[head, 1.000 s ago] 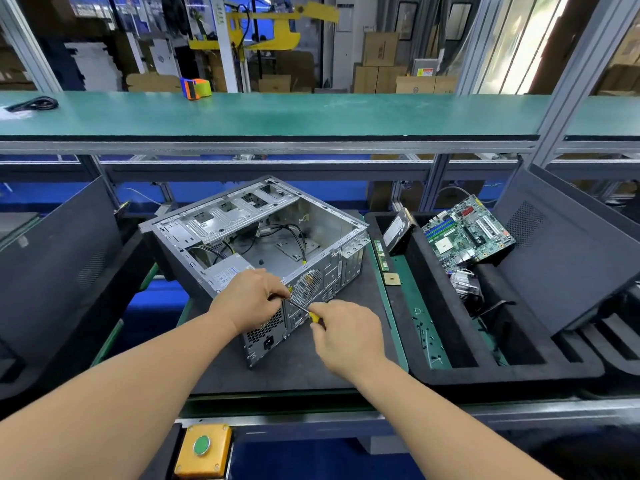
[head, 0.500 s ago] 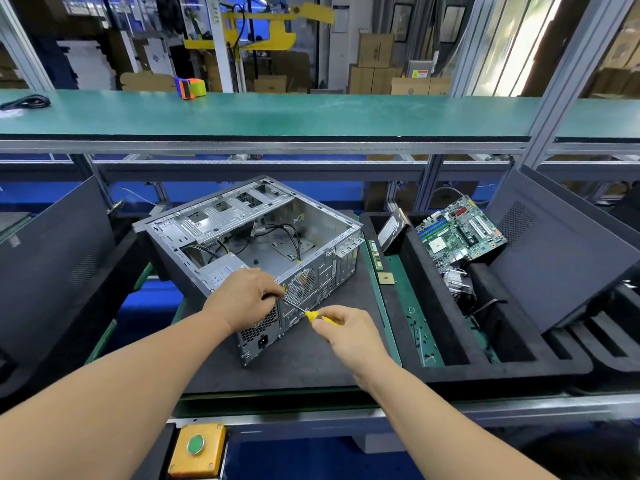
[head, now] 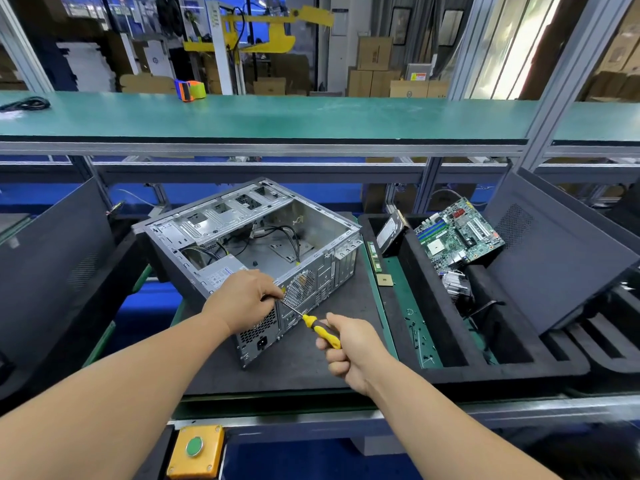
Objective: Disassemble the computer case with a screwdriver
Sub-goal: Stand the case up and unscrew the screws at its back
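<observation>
Curling your right hand's [head: 349, 348] fingers around the yellow-handled screwdriver [head: 320, 330], you are aiming its tip at the computer case's [head: 249, 244] rear panel, where your left hand's [head: 242, 301] fingers are pinching the shaft; the case is sitting open on the table's dark mat [head: 311, 372].

2 bare forearms and 2 bare hands, no sleeves in sight.

The left hand [head: 244, 299] and the right hand [head: 349, 348] wear no gloves, and no ring, watch, band or strap shows on either wrist. Both forearms are uncovered from the wrists all the way down to the bottom edge of the view, with no cuff or fabric anywhere along them. The fingers [head: 329, 342] carry no tape, plaster or marking that can be made out.
</observation>
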